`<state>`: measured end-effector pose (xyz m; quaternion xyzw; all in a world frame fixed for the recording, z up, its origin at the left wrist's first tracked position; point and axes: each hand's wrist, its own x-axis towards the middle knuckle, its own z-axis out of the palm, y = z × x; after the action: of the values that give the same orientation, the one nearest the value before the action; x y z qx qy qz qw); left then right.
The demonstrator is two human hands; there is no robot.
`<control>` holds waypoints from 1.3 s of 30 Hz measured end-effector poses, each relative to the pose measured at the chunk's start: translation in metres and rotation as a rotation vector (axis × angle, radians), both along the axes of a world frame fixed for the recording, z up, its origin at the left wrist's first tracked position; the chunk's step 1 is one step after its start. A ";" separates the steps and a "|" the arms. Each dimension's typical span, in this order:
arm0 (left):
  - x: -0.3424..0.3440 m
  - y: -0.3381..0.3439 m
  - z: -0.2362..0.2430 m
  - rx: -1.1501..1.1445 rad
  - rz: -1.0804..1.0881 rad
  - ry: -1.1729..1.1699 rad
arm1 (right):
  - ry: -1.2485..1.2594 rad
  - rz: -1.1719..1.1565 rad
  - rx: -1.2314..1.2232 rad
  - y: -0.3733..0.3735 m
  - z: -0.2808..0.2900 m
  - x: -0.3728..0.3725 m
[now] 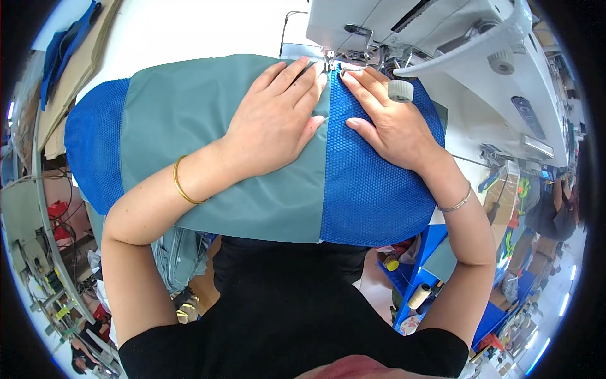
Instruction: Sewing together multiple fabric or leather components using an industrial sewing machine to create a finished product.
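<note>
A wide panel of grey-green fabric (189, 120) lies across the white sewing table, joined along a straight seam to blue mesh fabric (372, 196) on its right. Another blue mesh piece (95, 145) borders its left end. My left hand (278, 117) rests flat on the grey-green part, fingers stretched toward the presser foot (329, 61). On the blue mesh lies my right hand (391, 120), fingers spread, its fingertips just right of the foot. The seam runs up between both hands to the foot. The needle point is too small to make out.
The white sewing machine (454, 38) fills the upper right, with a grey knob (400, 91) hanging close over my right hand. Folded blue fabric (66, 47) lies at the upper left. A thread cone (420, 295) stands by a blue shelf below right. A person (555, 208) is at far right.
</note>
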<state>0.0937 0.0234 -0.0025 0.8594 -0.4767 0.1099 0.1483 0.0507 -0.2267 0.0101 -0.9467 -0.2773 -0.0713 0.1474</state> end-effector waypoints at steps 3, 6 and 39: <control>0.000 -0.001 0.000 -0.004 0.000 -0.002 | 0.016 -0.020 -0.004 -0.001 0.001 -0.003; 0.002 0.000 0.001 -0.010 -0.006 -0.002 | 0.002 -0.011 -0.009 -0.001 0.001 -0.001; -0.093 0.047 0.021 0.098 -0.310 0.055 | -0.311 -0.091 -0.075 0.078 0.017 -0.155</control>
<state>0.0009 0.0706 0.0188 0.7844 -0.6043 0.0389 0.1342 -0.1043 -0.1486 0.0266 -0.9407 -0.2562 -0.2129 0.0638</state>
